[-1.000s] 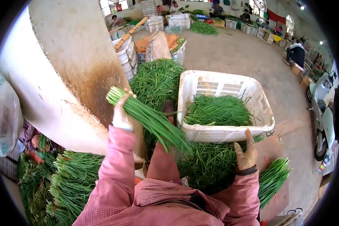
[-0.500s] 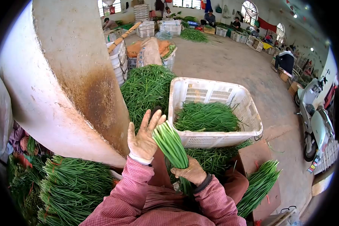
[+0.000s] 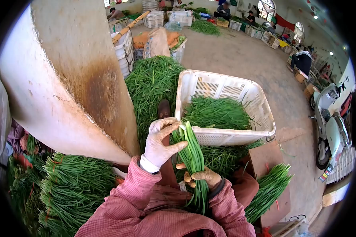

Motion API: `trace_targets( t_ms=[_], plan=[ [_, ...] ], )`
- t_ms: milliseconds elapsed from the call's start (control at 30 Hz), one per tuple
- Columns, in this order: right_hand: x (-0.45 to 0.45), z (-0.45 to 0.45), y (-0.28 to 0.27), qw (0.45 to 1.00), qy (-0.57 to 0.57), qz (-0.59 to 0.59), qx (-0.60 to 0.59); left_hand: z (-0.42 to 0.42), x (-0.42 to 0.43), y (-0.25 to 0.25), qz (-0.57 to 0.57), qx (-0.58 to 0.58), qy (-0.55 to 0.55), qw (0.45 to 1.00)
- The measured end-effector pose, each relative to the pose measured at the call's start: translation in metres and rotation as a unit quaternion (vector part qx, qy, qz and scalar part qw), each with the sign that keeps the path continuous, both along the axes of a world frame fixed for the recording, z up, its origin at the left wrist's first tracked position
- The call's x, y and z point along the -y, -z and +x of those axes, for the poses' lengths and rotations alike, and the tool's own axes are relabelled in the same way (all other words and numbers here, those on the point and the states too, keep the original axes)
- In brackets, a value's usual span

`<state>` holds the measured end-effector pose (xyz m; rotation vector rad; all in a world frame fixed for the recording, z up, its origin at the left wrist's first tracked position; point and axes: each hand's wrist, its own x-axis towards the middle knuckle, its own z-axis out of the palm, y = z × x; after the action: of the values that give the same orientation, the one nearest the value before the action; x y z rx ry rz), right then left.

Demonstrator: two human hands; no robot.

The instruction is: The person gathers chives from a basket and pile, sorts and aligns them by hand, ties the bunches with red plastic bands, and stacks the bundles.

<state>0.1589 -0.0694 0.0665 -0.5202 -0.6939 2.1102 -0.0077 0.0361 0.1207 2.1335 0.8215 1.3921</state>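
My right hand (image 3: 207,176) is closed around a bunch of green chives (image 3: 191,152), holding it over my lap. The pale cut ends point up and away from me, and the leaves hang below the hand. At the upper left of the bunch is my left hand (image 3: 159,144), in a thin whitish glove. Its fingers are curved, with the thumb apart from them, and the fingertips touch or nearly touch the pale ends. Ahead stands a white plastic crate (image 3: 229,136) with loose chives (image 3: 217,113) inside.
A heap of loose greens (image 3: 152,85) lies left of the crate, beside a pillar (image 3: 83,71). Tied bundles (image 3: 71,189) are stacked at lower left. Another bundle (image 3: 269,191) rests on a brown board (image 3: 269,156) at right. A scooter (image 3: 330,126) and seated people are farther off.
My left hand has turned from an upright open palm and moved right to the bunch's pale ends. The bunch is more upright, and the right hand's fingers have spread somewhat around it.
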Motion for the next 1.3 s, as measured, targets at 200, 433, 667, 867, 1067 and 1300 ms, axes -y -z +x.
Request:
trace_targets(
  t_ms=[200, 433, 667, 867, 1067, 1300],
  plan=[
    [0.006, 0.002, 0.006, 0.999, 0.025, 0.013, 0.019, 0.011, -0.007, 0.004, 0.170, -0.033, -0.047, 0.984],
    [0.015, 0.012, 0.015, 0.997, 0.059, 0.012, 0.047, -0.014, -0.068, 0.022, -0.030, 0.081, -0.212, 0.973],
    [0.015, 0.007, 0.020, 0.999, 0.050, -0.013, -0.011, 0.008, -0.019, 0.033, -0.404, 0.143, 0.159, 0.889],
    [0.022, 0.011, 0.017, 0.996, 0.074, -0.025, -0.041, 0.010, -0.015, 0.035, -0.366, 0.274, 0.111, 0.882],
    [0.018, 0.008, 0.023, 0.998, 0.059, 0.005, -0.001, 0.005, 0.006, 0.055, -0.543, 0.216, 0.166, 0.794],
    [0.021, 0.012, 0.024, 0.996, 0.093, 0.010, 0.011, -0.005, -0.019, 0.065, -0.454, 0.308, 0.127, 0.826]
  ],
)
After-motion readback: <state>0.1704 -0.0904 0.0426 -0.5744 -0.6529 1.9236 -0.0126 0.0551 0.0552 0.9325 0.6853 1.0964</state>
